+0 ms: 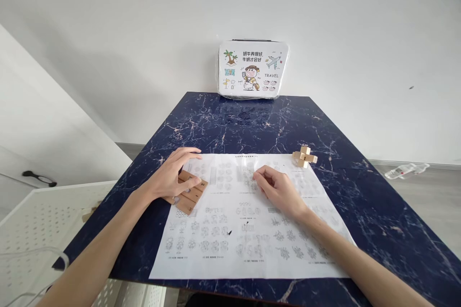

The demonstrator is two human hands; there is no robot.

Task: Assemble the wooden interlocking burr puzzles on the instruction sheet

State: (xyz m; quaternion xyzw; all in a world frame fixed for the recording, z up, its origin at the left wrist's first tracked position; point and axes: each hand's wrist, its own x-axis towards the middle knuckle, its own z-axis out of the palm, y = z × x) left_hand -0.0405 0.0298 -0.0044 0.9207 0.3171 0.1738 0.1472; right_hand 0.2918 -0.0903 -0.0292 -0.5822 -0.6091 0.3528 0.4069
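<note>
**Desk:** How do the hands sit?

**Me:** I see the left hand [173,178] left of centre, with its forearm coming up from the lower left corner. The palm is down and the fingers are spread wide and laid flat over the blocks [192,193]. The thumb points toward mid-frame. The hand rests on the blocks and grips none of them. The right hand [279,191] is just right of centre, its forearm running in from the lower right. The knuckles are up and the fingers are curled in narrow, tips down on the sheet [252,244]. I can't tell whether they pinch anything.

**Desk:** What's around them?

**Me:** The blocks lie at the sheet's left edge, partly hidden under the left fingers. A puzzle [305,157] stands just off the sheet's upper right corner, apart from both hands. A case [253,69] stands against the wall at the far edge of the table [367,201], top centre. There's a rack [43,220] at lower left and a bottle [406,170] on the floor at right.

**Desk:** Materials?

**Me:** The blocks are flat tan wood slabs lying side by side, with dark marks on top. The puzzle is pale wood bars locked into a cross. The sheet is white paper printed with rows of small grey diagrams. The table is glossy dark blue, marble-look, with pale veins. The case is white with cartoon print, wrapped in clear film. The rack is white and perforated.
</note>
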